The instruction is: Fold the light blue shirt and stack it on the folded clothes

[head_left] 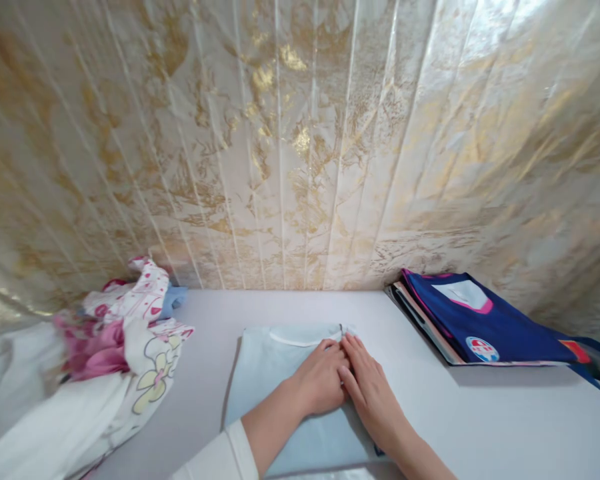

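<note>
A light blue shirt lies folded flat on the white table, its pale curved neckline at the far edge. My left hand rests on the shirt's right half, its fingers curled in at the cloth near the top right corner. Beside it, my right hand lies along the shirt's right edge with fingers stretched out, thumb touching my left hand. The left fingertips are partly hidden.
A heap of clothes, white, pink and flower-printed, lies on the left of the table. At the right is a stack of folded clothes with a navy blue garment on top. A gold-patterned covering stands behind.
</note>
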### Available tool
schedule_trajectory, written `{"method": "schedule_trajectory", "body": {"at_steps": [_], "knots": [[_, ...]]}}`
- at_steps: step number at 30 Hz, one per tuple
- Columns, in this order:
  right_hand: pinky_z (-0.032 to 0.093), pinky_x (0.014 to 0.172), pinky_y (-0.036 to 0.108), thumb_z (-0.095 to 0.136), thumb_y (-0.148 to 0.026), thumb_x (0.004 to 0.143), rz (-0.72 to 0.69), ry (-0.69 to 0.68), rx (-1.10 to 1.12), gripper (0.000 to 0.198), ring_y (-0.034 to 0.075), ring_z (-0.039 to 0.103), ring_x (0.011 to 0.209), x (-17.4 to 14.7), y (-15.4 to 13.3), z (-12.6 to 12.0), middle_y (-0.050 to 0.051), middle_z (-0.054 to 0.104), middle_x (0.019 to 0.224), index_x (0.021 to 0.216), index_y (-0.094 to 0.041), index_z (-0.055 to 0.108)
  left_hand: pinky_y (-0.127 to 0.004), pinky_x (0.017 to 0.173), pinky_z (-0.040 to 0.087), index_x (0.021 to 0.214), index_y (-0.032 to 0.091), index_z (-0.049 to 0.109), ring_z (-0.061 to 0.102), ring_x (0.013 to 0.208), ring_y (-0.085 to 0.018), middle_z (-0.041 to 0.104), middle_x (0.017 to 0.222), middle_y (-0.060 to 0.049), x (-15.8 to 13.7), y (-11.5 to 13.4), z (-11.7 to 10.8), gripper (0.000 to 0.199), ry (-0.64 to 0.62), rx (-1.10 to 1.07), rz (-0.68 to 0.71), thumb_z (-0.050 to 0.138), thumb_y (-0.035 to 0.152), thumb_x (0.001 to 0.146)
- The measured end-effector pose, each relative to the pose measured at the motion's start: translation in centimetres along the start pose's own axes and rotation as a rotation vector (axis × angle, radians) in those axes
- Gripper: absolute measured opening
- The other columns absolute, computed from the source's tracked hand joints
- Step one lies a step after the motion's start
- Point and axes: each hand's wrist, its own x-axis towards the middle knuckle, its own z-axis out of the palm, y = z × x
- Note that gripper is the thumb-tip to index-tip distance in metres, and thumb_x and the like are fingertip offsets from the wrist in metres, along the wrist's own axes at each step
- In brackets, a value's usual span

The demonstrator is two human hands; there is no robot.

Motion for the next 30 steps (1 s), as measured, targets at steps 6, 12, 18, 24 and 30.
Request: {"method": "schedule_trajectory", "body": {"at_steps": [6, 12, 18, 24, 30], "knots": [[0.041, 0.108, 0.046, 0.030, -0.048, 0.098, -0.039, 0.017, -0.188, 0.058, 0.026, 0.034, 0.141, -0.6, 3.1, 1.9, 0.010, 0.037, 0.153, 0.148, -0.018, 0.036, -0.038, 0.114, 0.025, 0.146, 0.016, 0.036, 0.032, 0.141, -0.021, 0.045, 0.147, -0.010, -1.6, 1.1, -0.8, 0.047, 0.009, 0.083, -0.074, 0.038, 0.030, 0.101], [0.042, 0.105, 0.051, 0.030, -0.054, 0.096, -0.106, 0.059, -0.405, 0.063, 0.031, 0.037, 0.139, -0.8, 3.4, 2.5, 0.010, 0.042, 0.150, 0.142, -0.015, 0.047, -0.045, 0.117, 0.020, 0.147, 0.015, 0.034, 0.016, 0.147, -0.026, 0.020, 0.159, -0.011, -9.1, 1.8, -2.7, 0.054, 0.058, 0.212, -0.419, 0.042, 0.040, 0.099], [0.045, 0.100, 0.052, 0.029, -0.054, 0.095, -0.091, 0.053, -0.447, 0.063, 0.035, 0.038, 0.137, -0.8, 3.4, 2.4, 0.009, 0.045, 0.148, 0.141, -0.016, 0.049, -0.043, 0.106, 0.036, 0.139, 0.016, 0.044, 0.045, 0.129, -0.028, 0.049, 0.140, -0.013, -12.1, -1.8, -7.7, 0.047, 0.176, 0.291, -0.907, 0.053, 0.020, 0.093], [0.045, 0.100, 0.052, 0.027, -0.053, 0.096, -0.121, 0.060, -0.490, 0.062, 0.035, 0.041, 0.135, -0.8, 3.1, 2.1, 0.009, 0.046, 0.147, 0.139, -0.016, 0.051, -0.041, 0.089, 0.050, 0.116, 0.014, 0.060, 0.063, 0.100, -0.023, 0.065, 0.110, -0.009, -10.6, -5.9, -10.5, 0.026, 0.118, 0.177, -1.023, 0.058, 0.029, 0.095], [0.046, 0.097, 0.050, 0.024, -0.053, 0.096, -0.126, 0.065, -0.520, 0.064, 0.034, 0.044, 0.133, -0.8, 2.6, 1.7, 0.009, 0.047, 0.146, 0.137, -0.014, 0.054, -0.042, 0.087, 0.053, 0.117, 0.017, 0.059, 0.062, 0.101, -0.022, 0.060, 0.119, -0.008, -10.0, -7.1, -10.6, 0.026, 0.096, 0.034, -0.997, 0.058, 0.033, 0.096]]}}
